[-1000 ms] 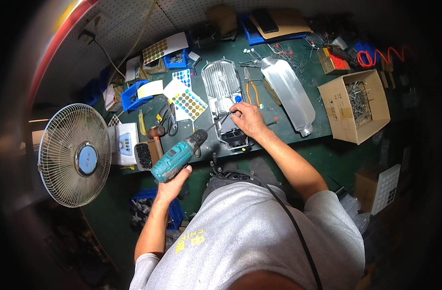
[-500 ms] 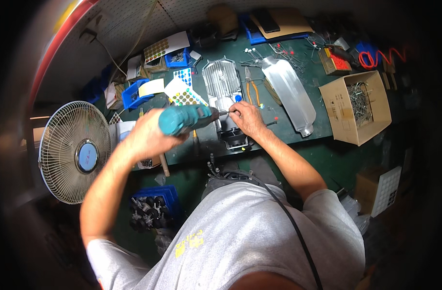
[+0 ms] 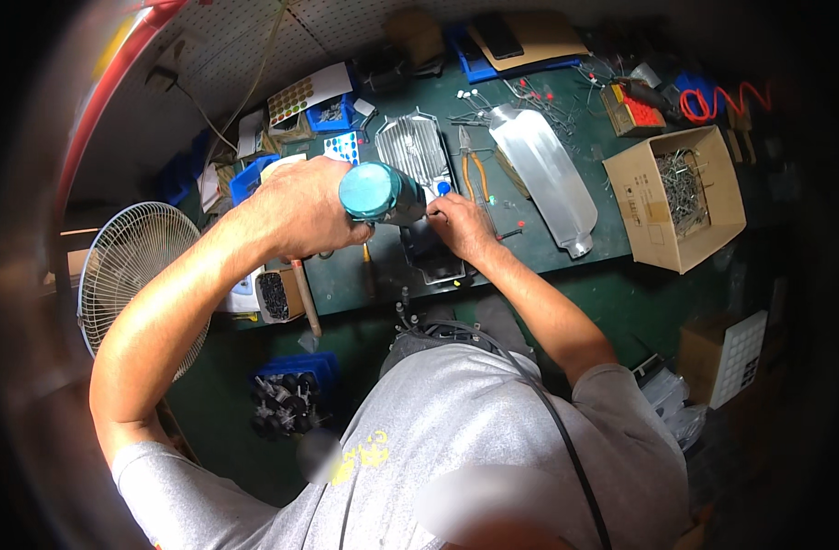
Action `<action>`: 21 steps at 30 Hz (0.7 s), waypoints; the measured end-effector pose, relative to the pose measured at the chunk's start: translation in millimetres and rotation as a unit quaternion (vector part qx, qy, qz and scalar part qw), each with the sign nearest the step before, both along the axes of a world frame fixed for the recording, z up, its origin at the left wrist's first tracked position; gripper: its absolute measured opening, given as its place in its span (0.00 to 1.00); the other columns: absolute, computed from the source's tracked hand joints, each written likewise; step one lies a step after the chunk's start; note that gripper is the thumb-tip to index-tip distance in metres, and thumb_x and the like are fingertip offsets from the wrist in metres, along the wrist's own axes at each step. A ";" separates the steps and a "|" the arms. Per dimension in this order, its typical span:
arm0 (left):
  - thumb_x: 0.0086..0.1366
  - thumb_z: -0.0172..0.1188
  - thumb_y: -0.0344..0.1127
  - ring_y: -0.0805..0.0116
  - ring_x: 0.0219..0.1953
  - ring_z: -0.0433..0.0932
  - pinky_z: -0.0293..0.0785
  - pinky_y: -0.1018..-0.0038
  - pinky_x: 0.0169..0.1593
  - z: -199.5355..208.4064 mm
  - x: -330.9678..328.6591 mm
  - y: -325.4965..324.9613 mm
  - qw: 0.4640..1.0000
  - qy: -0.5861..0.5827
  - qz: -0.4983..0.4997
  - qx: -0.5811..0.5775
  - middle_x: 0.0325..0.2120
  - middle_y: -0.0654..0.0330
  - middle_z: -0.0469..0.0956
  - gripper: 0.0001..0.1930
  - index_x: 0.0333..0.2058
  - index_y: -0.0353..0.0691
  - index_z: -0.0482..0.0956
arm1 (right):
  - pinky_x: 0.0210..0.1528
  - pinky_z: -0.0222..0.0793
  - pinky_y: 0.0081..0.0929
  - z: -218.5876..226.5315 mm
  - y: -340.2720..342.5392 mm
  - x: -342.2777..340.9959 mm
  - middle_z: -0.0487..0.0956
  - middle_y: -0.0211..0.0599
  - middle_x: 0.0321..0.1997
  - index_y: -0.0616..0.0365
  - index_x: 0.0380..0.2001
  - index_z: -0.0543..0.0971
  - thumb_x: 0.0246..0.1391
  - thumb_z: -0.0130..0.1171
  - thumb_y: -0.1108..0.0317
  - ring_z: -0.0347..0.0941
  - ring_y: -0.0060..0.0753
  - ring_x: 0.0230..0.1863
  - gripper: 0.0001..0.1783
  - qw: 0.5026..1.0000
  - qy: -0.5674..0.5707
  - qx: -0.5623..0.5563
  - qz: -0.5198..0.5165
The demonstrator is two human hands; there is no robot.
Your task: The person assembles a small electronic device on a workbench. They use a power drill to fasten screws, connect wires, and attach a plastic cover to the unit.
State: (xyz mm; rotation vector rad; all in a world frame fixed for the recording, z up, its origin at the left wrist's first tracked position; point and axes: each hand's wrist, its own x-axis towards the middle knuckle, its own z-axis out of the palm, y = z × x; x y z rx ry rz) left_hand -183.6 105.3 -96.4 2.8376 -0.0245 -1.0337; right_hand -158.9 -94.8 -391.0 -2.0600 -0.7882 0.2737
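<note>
My left hand is wrapped round a teal power screwdriver, held over the bench and pointing to the right. The tool's body hides its tip. Close beside that end, my right hand has its fingertips pinched together; whatever they hold is too small to make out. Under both hands lies a finned metal housing, its ribbed part at the far end and a dark part at the near end. A blue round cap shows at its right side, by my right fingertips.
Orange-handled pliers and a smooth silver metal cover lie right of the housing. A cardboard box of screws or pins stands farther right. At left is a fan; a blue crate of parts sits below the bench edge.
My left hand and the power screwdriver have risen and swung, with the elbow moving out to the left. My right hand stays pinched at the housing. The whole view has shifted slightly.
</note>
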 end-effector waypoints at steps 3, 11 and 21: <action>0.59 0.68 0.49 0.59 0.36 0.86 0.82 0.62 0.44 3.3 3.2 -8.7 0.999 -0.015 -0.033 0.025 0.28 0.56 0.85 0.17 0.38 0.43 0.85 | 0.42 0.74 0.45 0.1 -2.1 0.9 0.78 0.41 0.36 0.54 0.38 0.80 0.50 0.68 0.72 0.78 0.51 0.42 0.10 1.000 0.011 0.011 -0.001; 0.61 0.69 0.47 0.61 0.34 0.86 0.82 0.62 0.44 6.6 10.7 -10.2 0.996 0.042 0.065 -0.036 0.29 0.56 0.84 0.17 0.43 0.44 0.83 | 0.42 0.74 0.44 0.8 -1.1 1.2 0.78 0.41 0.34 0.54 0.37 0.80 0.50 0.68 0.72 0.78 0.50 0.41 0.10 1.000 0.019 0.021 0.000; 0.64 0.65 0.46 0.69 0.21 0.82 0.82 0.72 0.30 -11.6 6.5 3.1 0.999 0.012 0.019 -0.039 0.19 0.61 0.82 0.12 0.37 0.43 0.82 | 0.44 0.74 0.44 -0.7 0.5 -0.9 0.78 0.41 0.35 0.53 0.38 0.79 0.51 0.68 0.71 0.78 0.49 0.43 0.11 0.999 0.026 0.017 -0.003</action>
